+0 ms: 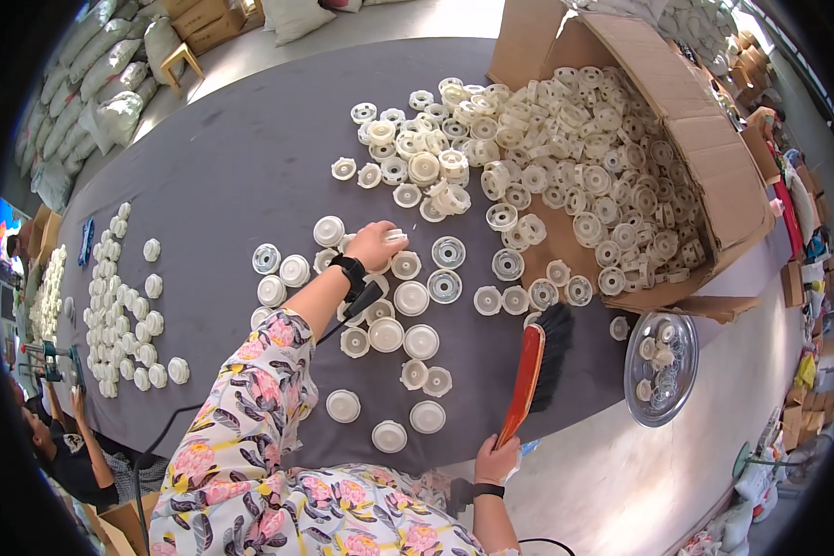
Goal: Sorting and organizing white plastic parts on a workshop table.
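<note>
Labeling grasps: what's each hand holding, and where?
Right hand: red brush, by the handle's lower end. Left hand: at a white cap; can't tell if gripped.

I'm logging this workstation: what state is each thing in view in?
Left hand: at a white part, grip unclear
Brush: held, bristles facing right
Right hand: closed around the brush's handle
Cardboard box: open, pale parts spilling out
Metal tray: holding several small parts
Table: grey-covered
Wooden stool: upright
Sacks: piled up
</note>
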`<act>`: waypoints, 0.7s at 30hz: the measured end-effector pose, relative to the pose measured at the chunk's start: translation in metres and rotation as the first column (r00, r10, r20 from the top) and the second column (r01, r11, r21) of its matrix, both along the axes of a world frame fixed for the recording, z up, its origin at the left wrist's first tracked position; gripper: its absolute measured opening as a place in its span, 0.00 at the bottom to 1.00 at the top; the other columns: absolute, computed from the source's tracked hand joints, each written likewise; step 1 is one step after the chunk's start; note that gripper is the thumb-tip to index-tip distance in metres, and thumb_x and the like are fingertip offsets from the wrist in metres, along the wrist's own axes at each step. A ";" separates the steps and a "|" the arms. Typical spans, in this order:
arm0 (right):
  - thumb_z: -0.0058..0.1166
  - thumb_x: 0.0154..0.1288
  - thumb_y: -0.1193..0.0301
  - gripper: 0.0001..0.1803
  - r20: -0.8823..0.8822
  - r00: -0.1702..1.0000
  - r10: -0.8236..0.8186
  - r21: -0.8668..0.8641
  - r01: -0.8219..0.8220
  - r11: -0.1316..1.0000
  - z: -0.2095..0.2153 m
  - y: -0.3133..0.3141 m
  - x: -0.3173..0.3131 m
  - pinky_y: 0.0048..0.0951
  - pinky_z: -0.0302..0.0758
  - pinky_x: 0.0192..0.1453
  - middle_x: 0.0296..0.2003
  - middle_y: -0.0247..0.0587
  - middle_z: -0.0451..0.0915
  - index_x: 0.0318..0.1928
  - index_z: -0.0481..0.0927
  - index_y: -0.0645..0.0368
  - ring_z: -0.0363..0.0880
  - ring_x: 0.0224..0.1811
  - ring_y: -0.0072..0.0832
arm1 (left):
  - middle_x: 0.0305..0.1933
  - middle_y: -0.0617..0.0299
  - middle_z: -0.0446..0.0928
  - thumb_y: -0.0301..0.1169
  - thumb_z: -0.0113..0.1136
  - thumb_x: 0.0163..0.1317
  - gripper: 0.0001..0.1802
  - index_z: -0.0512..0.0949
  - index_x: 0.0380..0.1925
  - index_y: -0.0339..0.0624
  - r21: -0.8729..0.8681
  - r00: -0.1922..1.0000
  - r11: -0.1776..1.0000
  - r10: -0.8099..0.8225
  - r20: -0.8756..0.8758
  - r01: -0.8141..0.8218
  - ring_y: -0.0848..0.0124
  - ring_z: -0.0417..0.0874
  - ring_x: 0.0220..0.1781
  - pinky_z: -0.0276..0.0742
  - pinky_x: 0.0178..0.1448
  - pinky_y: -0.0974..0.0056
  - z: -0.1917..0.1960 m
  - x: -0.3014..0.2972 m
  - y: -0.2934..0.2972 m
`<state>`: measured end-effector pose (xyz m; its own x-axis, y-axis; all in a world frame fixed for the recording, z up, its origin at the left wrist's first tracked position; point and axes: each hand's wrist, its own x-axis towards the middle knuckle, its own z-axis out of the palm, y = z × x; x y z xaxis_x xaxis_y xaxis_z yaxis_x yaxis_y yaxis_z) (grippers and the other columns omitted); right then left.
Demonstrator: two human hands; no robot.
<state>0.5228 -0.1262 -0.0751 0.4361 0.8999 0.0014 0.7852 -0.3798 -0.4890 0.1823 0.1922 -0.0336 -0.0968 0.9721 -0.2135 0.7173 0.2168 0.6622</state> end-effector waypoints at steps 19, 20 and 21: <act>0.52 0.54 0.71 0.14 -0.033 0.999 -0.013 0.016 0.013 1.000 -0.001 0.000 0.000 0.46 0.69 0.37 0.31 0.56 0.73 0.39 0.69 0.65 0.73 0.34 0.54 | 0.47 0.56 0.75 0.33 0.66 0.47 0.20 0.75 0.42 0.43 0.405 0.938 0.862 -0.346 0.030 0.305 0.58 0.75 0.51 0.70 0.56 0.58 0.000 0.073 0.006; 0.52 0.54 0.70 0.14 -0.033 0.999 -0.010 0.008 0.010 1.000 -0.001 0.000 0.000 0.46 0.69 0.37 0.31 0.56 0.73 0.39 0.69 0.65 0.73 0.34 0.54 | 0.47 0.56 0.75 0.32 0.64 0.47 0.18 0.75 0.40 0.44 0.383 0.940 0.867 -0.341 -0.008 0.318 0.57 0.74 0.51 0.70 0.56 0.58 -0.002 0.078 0.006; 0.52 0.54 0.70 0.14 -0.031 0.999 -0.012 0.007 0.012 1.000 -0.001 0.000 0.000 0.46 0.69 0.37 0.31 0.56 0.73 0.39 0.69 0.65 0.73 0.34 0.54 | 0.47 0.56 0.75 0.32 0.64 0.47 0.18 0.75 0.40 0.44 0.383 0.939 0.867 -0.343 -0.006 0.319 0.57 0.74 0.51 0.70 0.56 0.58 -0.006 0.079 0.008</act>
